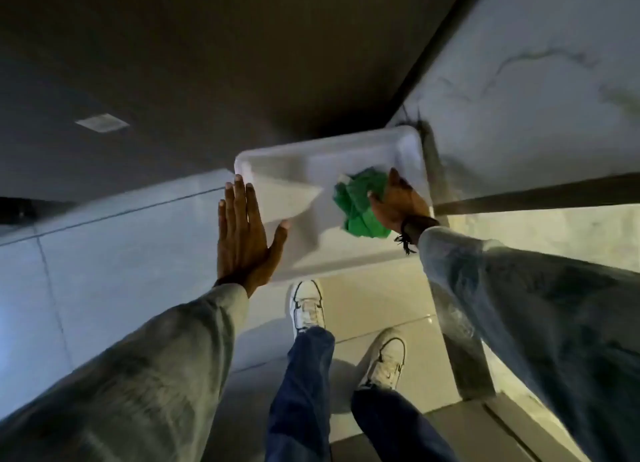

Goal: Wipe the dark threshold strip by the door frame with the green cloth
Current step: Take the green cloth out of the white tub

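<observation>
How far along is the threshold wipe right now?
Done: nothing on the strip shows as wiped. In hand: the right hand grips the green cloth inside the white tub; the left hand is flat, open. Left: wiping the dark threshold strip.

Green cloth (360,203) — crumpled, in tub (408,149)

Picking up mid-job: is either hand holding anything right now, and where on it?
The right hand grips the bunched green cloth along its right side, over the white tub. The left hand holds nothing; it is open and flat beside the tub's left rim.
</observation>
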### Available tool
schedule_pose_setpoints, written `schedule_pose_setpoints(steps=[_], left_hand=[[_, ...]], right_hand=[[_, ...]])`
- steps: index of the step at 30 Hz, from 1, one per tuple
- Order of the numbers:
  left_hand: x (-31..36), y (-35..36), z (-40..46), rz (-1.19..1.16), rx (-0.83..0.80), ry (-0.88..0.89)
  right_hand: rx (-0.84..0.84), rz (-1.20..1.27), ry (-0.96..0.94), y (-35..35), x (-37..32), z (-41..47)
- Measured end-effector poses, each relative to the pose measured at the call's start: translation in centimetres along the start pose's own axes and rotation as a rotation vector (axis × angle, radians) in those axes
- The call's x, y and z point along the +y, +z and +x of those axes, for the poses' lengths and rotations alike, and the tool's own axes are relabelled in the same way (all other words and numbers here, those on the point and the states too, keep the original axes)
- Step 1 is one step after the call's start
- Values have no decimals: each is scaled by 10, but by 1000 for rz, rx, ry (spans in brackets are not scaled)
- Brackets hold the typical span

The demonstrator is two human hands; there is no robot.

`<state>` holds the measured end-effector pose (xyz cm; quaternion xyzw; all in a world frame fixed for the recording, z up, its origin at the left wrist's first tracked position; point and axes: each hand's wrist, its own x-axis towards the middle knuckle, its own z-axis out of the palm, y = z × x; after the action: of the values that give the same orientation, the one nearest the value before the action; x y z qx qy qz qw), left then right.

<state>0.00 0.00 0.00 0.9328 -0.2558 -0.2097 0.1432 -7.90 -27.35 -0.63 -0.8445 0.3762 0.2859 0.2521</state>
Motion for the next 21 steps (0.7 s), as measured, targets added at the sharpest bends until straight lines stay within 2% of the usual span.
schedule_pose_setpoints(steps=[5,9,13,18,21], left_hand=[[-43,72,14,95,-2,-41],[-51,88,13,101,42,-14],[-48,83,13,134,5,-19],[-33,59,3,177,-104,56],[-1,45,-7,228,-178,104]], right_hand=[[36,-46,110,50,27,59],[49,11,176,57,33,70],[-52,344,352,44,39,68],[-198,821,427,40,46,20],[-127,1072,485,36,65,-30]])
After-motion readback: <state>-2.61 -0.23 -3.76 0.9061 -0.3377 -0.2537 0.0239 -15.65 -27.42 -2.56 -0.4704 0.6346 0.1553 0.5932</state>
